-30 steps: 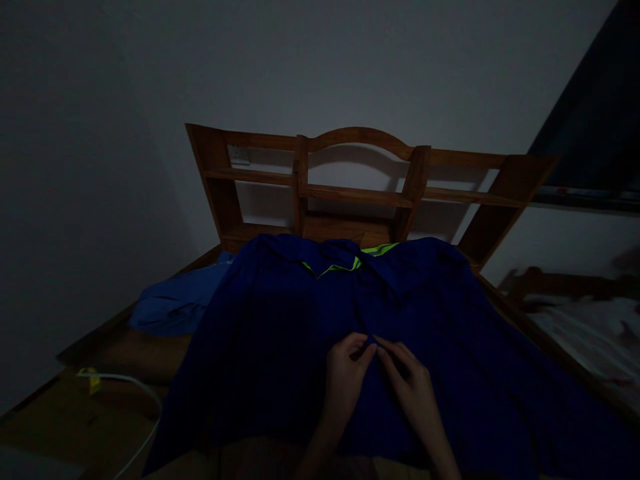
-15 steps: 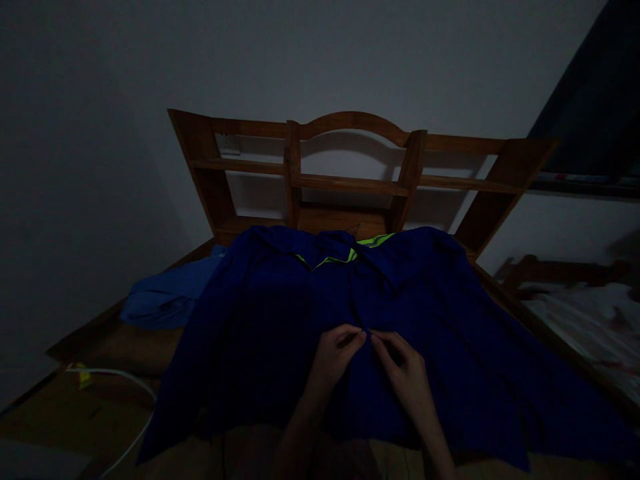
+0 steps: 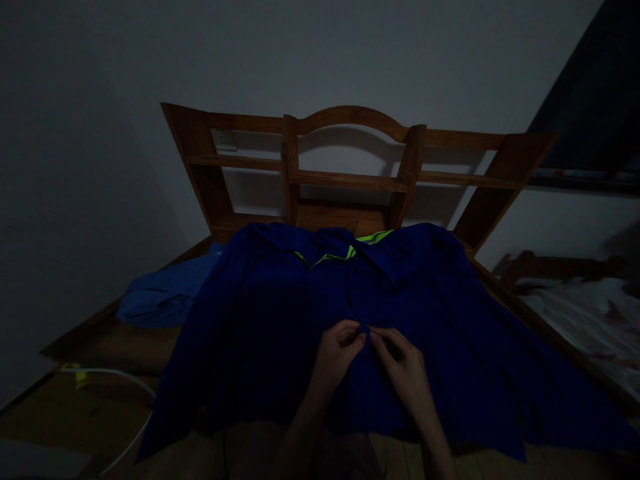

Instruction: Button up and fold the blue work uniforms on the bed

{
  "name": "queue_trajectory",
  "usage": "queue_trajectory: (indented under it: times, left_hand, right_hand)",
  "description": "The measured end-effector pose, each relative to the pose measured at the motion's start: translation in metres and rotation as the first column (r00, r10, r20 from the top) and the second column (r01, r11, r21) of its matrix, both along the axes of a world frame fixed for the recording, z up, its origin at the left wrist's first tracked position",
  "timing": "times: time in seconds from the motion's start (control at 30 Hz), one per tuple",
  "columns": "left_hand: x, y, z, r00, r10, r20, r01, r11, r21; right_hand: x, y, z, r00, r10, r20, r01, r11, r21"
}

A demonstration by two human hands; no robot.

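Note:
A dark blue long-sleeved jacket with yellow-green trim at the collar lies spread out, collar away from me, sleeves out to both sides. At its front opening, a little below the collar, my left hand pinches the edge of the cloth between thumb and fingers. Just to the right, my right hand pinches the same front edge, its fingertips almost touching the left ones. Whether a button sits between the fingertips is too dark and small to make out.
Behind the jacket stands a wooden headboard with open shelves against the wall. Folded blue cloth lies at the left, near a white cable with a yellow tag. Pale bedding is at the right.
Both hands keep their pinch at the jacket front with hardly any movement. The whole view has shifted very slightly.

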State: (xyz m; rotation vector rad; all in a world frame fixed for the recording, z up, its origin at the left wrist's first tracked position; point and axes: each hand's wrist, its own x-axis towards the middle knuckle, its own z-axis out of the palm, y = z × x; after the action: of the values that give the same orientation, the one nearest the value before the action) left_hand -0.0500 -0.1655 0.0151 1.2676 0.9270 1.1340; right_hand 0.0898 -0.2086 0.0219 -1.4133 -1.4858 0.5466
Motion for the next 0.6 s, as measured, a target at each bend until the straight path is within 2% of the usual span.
queue_trajectory:
  times: [0.33,0.6]
  left_hand:
    - [-0.0012,-0.0035,0.0058,0.999,0.010,-0.039,-0.010,1.000,0.013]
    - [0.0000,-0.0009,0.0001,0.998,0.036,-0.045,-0.037,0.999,-0.012]
  right_hand:
    - [0.0002,-0.0007,0.0019,1.000,0.003,-0.006,-0.003,1.000,0.002]
    - [0.0000,-0.0004,0.0019,1.000,0.007,-0.007,-0.007,1.000,-0.003]
